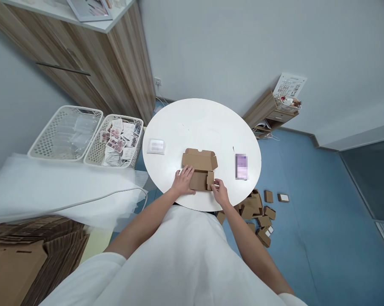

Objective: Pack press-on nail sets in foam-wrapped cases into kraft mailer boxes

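Note:
A brown cardboard mailer box (199, 181), partly folded, lies near the front edge of the round white table (204, 123). Its lid (199, 160) stretches away from me, laid back. My left hand (183, 182) rests over the box's left end, fingers spread and thumb along the front edge. That end is mostly hidden beneath it. At the opposite end, a side flap (210, 180) stands folded inward, and my right hand (220, 191) pinches the cardboard there between thumb and fingers.
On the table are a clear packet (156, 146) at left and a pixelated purple item (241, 166) at right. Two white baskets (66, 134) (137, 146) stand left, above white foam sheets (61, 182) and stacked flat cardboard (16, 267). Folded boxes (252, 206) lie on the blue floor.

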Demonstrator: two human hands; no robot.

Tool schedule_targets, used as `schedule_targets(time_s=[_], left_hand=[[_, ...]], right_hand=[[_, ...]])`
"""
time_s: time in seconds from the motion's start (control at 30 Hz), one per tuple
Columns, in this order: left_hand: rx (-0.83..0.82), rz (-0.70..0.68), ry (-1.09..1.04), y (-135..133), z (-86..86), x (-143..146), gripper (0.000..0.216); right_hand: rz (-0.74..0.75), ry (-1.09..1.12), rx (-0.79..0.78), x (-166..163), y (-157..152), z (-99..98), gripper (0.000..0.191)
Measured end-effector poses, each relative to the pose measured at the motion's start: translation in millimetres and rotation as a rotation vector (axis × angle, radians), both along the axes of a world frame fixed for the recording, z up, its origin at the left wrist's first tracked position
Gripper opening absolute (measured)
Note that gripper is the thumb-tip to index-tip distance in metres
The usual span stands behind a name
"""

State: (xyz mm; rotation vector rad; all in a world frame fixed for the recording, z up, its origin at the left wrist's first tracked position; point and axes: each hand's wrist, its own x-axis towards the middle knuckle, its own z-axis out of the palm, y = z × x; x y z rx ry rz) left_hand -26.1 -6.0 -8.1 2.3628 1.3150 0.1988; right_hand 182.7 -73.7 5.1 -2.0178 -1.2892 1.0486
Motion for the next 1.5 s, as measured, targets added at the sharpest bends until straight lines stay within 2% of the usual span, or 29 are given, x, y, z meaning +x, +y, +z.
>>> schedule_targets(time_s=[0.1, 0.2, 0.3, 0.37, 0.47, 0.57, 0.63, 0.93, 1.03, 1.13, 1.23, 1.33, 1.4, 1.5], left_hand=[[0.034, -0.060, -0.033, -3, 2.3, -2, 0.106], [0.082, -0.096, -0.086, -9, 3.8, -3, 0.091], [0.129, -0.035, -0.150, -18, 1.9, -6, 0.068], [0.120, 0.078, -0.196, -25, -1.9, -9, 0.060], [-0.036, 0.254, -0.255, -32, -9.4, -15, 0.055], [-0.261, 0.264, -0.306, -35, -14.6, -20, 0.044], [-0.348, 0.253, -0.328, -34, -15.2, -21, 0.039], [-0.441, 0.314, -0.300, -23, -10.7, -12, 0.041], [-0.450, 0.326, -0.288, -21, -10.2, -9, 0.041], [-0.474, 0.312, -0.302, -22, -7.6, -8, 0.041], [-0.497, 0.321, -0.326, -27, -3.3, -8, 0.045], [-0.532, 0.395, -0.343, -34, 2.3, -9, 0.051], [-0.607, 0.475, -0.378, -38, 6.8, -9, 0.056], [-0.814, 0.587, -0.472, -43, 13.5, -8, 0.062]], right_hand=[[-0.024, -0.090, -0.067, 2, 5, -4.8, 0.043], [0.001, -0.193, -0.133, 2, 10, -9.0, 0.033], [-0.007, -0.278, -0.161, 0, 10, -12.3, 0.025], [-0.011, -0.310, -0.172, -1, 9, -14.3, 0.024], [-0.005, -0.348, -0.201, -1, 7, -17.4, 0.021], [-0.009, -0.369, -0.231, 1, 7, -20.0, 0.019], [-0.009, -0.361, -0.241, 3, 8, -21.2, 0.019], [-0.057, -0.350, -0.281, 3, 12, -20.5, 0.020], [-0.092, -0.282, -0.275, 6, 12, -19.1, 0.029], [-0.128, -0.137, -0.256, 11, 7, -16.1, 0.047], [-0.187, 0.038, -0.225, 15, -6, -9.2, 0.065], [-0.230, 0.212, -0.264, 18, -24, 2.1, 0.072], [-0.248, 0.343, -0.327, 19, -35, 10.9, 0.074], [-0.243, 0.546, -0.371, 22, -45, 22.6, 0.074]])
